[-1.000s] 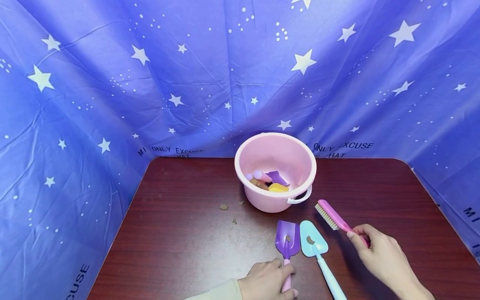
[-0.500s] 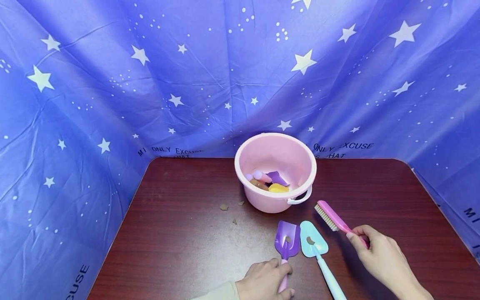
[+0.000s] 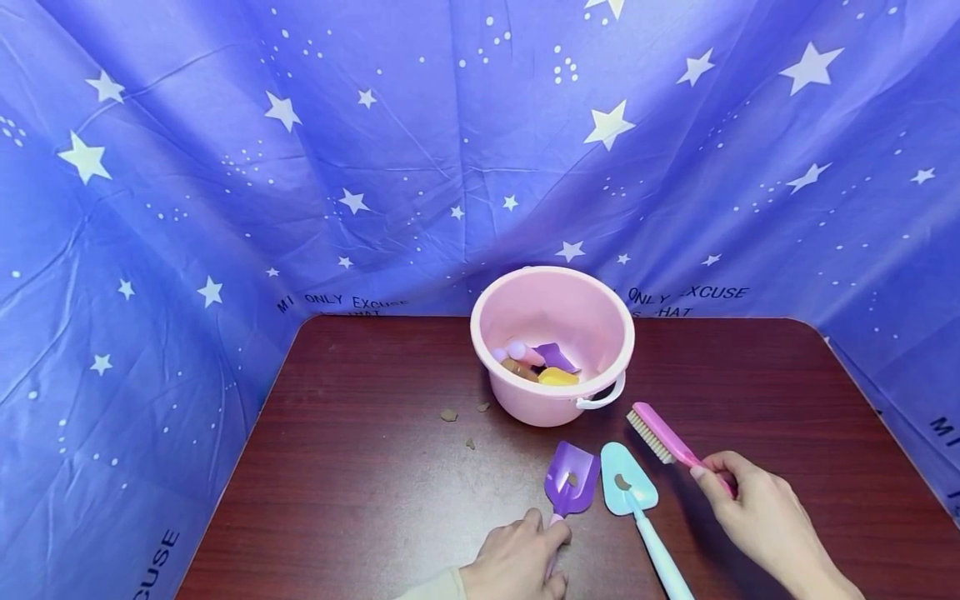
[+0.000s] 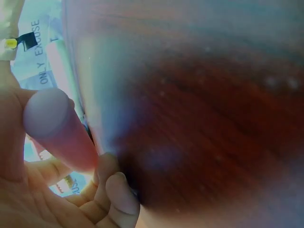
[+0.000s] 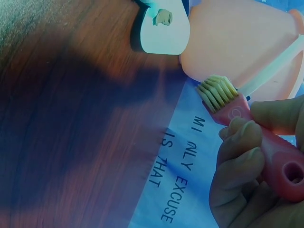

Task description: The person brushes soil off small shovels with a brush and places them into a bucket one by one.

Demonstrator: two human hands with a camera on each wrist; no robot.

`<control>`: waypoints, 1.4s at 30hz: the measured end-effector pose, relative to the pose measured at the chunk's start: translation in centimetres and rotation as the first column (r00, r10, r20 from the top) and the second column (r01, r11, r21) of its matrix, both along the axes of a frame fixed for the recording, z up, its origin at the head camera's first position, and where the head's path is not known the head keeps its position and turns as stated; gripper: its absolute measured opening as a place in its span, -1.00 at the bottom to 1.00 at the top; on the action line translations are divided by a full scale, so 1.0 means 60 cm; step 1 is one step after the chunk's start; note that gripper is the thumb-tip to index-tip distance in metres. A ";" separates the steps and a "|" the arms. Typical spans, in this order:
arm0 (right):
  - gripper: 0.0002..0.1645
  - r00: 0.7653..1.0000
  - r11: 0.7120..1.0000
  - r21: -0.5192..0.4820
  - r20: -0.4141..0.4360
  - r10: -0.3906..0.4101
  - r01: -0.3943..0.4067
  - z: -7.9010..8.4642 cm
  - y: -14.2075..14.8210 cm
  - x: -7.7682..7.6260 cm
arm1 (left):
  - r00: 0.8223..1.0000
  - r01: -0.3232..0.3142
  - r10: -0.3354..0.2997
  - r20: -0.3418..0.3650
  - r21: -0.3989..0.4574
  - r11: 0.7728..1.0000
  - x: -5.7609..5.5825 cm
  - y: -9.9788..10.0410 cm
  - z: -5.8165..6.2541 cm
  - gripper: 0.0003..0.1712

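My left hand (image 3: 517, 554) grips the pink handle (image 4: 73, 140) of a toy shovel with a purple blade (image 3: 583, 462), low over the front of the table. A small brown flake (image 3: 572, 480) lies on that blade. Beside it is a light-blue toy shovel (image 3: 637, 471), untouched, with another brown flake (image 3: 622, 482) on its blade. My right hand (image 3: 765, 512) holds a pink brush (image 3: 671, 437) by its handle. The brush's pale bristles (image 5: 217, 93) face left, to the right of the blue shovel.
A pink bucket (image 3: 528, 407) with a white handle (image 3: 600, 400) stands behind the shovels. Inside are a purple piece (image 3: 555, 357), a yellow piece (image 3: 558, 377) and other items. Several brown flakes (image 3: 448, 415) lie on the tabletop left of it. A starry blue curtain (image 3: 412, 167) surrounds the table.
My left hand has shifted a little left, and the purple shovel's handle end has swung left with it, tilting the blade. The brush has dipped slightly toward me.
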State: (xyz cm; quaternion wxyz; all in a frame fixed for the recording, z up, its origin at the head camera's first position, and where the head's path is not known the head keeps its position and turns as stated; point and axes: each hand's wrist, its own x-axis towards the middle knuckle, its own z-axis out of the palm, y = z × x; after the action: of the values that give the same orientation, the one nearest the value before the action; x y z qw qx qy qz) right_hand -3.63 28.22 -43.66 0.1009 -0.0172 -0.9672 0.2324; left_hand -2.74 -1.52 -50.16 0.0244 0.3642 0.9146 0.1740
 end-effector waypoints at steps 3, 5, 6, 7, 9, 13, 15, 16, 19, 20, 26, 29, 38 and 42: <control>-0.82 1.000 1.000 -0.002 -0.003 0.000 0.000 -0.002 0.000 0.000 | 1.000 -0.008 0.008 0.016 0.013 1.000 0.001 -0.004 0.002 -0.54; -0.82 1.000 1.000 -0.001 -0.006 -0.001 0.001 -0.003 0.000 0.000 | 0.999 -0.018 0.017 0.035 0.010 1.000 0.001 -0.006 0.003 -0.48; -0.82 1.000 1.000 0.000 -0.008 -0.001 0.001 -0.003 -0.001 0.000 | 0.999 -0.025 0.025 0.047 0.008 1.000 0.001 -0.007 0.003 -0.45; -0.83 1.000 1.000 0.000 -0.009 -0.002 0.002 -0.003 -0.001 0.000 | 0.998 -0.033 0.032 0.058 0.010 0.999 0.001 -0.008 0.004 -0.42; -0.82 1.000 1.000 0.000 -0.011 -0.001 0.001 -0.003 -0.001 0.000 | 0.996 -0.052 0.050 0.078 0.016 0.999 0.001 -0.011 0.006 -0.34; -0.84 1.000 1.000 -0.003 -0.019 -0.001 0.001 -0.003 -0.003 0.001 | 0.992 -0.084 0.079 0.099 0.046 0.995 0.000 -0.017 0.007 -0.20; -0.84 1.000 1.000 -0.006 -0.022 0.000 0.000 -0.003 -0.003 0.001 | 0.990 -0.097 0.092 0.103 0.051 0.994 -0.001 -0.019 0.006 -0.19; -0.84 1.000 1.000 -0.006 -0.024 0.001 -0.001 -0.003 -0.004 0.001 | 0.990 -0.103 0.097 0.100 0.052 0.993 -0.001 -0.019 0.006 -0.21; -0.84 1.000 1.000 -0.006 -0.023 0.003 -0.003 -0.003 -0.005 0.001 | 0.991 -0.115 0.111 0.078 0.049 0.992 -0.001 -0.020 0.004 -0.28; -0.84 1.000 1.000 -0.007 -0.021 0.003 -0.003 -0.003 -0.005 0.001 | 0.991 -0.118 0.114 0.071 0.047 0.992 -0.001 -0.020 0.003 -0.31; -0.84 1.000 1.000 -0.006 -0.014 0.002 -0.002 -0.004 -0.007 0.002 | 0.989 -0.138 0.134 0.056 0.061 0.989 -0.002 -0.016 0.004 -0.43; -0.84 1.000 1.000 -0.009 -0.009 0.000 0.000 -0.004 -0.008 0.002 | 0.988 -0.151 0.148 0.044 0.075 0.986 -0.004 -0.013 0.004 -0.48; -0.86 1.000 1.000 -0.001 -0.027 0.008 -0.008 -0.002 -0.012 0.002 | 0.976 -0.186 0.170 0.136 0.116 0.976 -0.009 -0.010 0.003 -0.55; -0.87 0.999 1.000 -0.002 -0.033 0.009 -0.009 -0.002 -0.014 0.003 | 0.973 -0.194 0.173 0.154 0.136 0.971 -0.009 -0.013 0.004 -0.59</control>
State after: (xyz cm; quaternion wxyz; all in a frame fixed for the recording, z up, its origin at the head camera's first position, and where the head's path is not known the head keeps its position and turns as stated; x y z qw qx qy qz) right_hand -3.47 27.37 -43.77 0.1157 -0.0092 -0.9652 0.2342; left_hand -3.30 -2.29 -49.93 0.0452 0.2654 0.9247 0.2691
